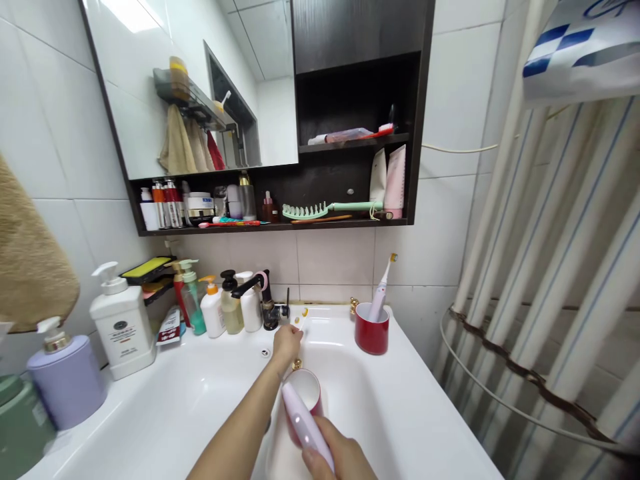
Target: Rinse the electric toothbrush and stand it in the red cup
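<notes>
My right hand (335, 453) is wrapped round the pale lilac handle of an electric toothbrush (306, 423); no brush head shows on its upper end. Beneath that handle, a red cup (316, 393) with a white inside stands in the basin. My left hand (287, 345) reaches over to the back rim of the sink, right of the black faucet (267, 300). Its fingers are closed on a slim white toothbrush head (303, 320), partly hidden by the hand. Small yellow-and-white bits show on the rim beside it.
Another red cup (371, 330) holding an electric toothbrush (383, 290) stands on the right of the white sink (420, 400). Pump bottles (213, 310) line the back left. Above hangs a dark mirror cabinet (360, 93) with a green hairbrush (305, 212). A folded shower curtain (555, 300) is at right.
</notes>
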Demonstrator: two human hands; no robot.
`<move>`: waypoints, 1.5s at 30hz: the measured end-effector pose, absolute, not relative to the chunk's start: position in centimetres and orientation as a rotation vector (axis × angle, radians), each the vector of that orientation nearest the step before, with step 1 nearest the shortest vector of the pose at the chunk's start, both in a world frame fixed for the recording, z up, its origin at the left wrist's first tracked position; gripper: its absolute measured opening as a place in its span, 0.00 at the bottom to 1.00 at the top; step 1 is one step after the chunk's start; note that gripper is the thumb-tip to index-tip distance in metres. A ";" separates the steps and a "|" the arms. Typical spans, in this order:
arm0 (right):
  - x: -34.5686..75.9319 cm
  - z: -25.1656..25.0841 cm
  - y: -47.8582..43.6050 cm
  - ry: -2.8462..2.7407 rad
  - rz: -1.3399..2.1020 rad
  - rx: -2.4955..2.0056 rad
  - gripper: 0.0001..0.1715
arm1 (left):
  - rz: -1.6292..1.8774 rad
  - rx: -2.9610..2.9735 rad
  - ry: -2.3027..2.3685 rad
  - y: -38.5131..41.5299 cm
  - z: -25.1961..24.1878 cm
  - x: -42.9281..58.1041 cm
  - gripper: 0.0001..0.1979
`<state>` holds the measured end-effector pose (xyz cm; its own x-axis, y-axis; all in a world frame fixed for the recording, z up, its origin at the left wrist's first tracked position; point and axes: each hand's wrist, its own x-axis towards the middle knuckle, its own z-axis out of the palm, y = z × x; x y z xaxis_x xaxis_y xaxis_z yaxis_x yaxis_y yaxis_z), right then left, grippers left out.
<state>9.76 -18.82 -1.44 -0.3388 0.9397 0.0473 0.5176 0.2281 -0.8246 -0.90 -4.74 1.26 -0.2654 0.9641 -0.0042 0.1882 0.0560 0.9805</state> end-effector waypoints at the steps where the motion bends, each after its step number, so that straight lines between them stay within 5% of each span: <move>1: 9.8 -1.1 -19.0 -1.938 0.997 -1.300 0.20 | 1.281 1.150 1.525 -5.9 1.5 -1.4 0.09; 11: 8.7 -0.8 -19.8 -1.696 1.358 -1.258 0.13 | 1.367 0.419 0.899 -14.0 1.7 -3.1 0.05; 20: 8.7 -1.6 -19.4 -1.608 1.504 -1.222 0.19 | 1.384 0.447 0.872 -13.4 0.2 -2.8 0.05; 45: 8.8 -1.3 -19.0 -1.502 1.540 -1.279 0.14 | 1.310 0.600 0.791 -14.4 0.4 -1.0 0.06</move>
<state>8.77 -18.99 -1.27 -0.3320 0.9198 -0.2093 0.1858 -0.1538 -0.9705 -0.98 -14.36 0.36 0.0701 0.9834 -0.1676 -0.6065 0.1754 0.7755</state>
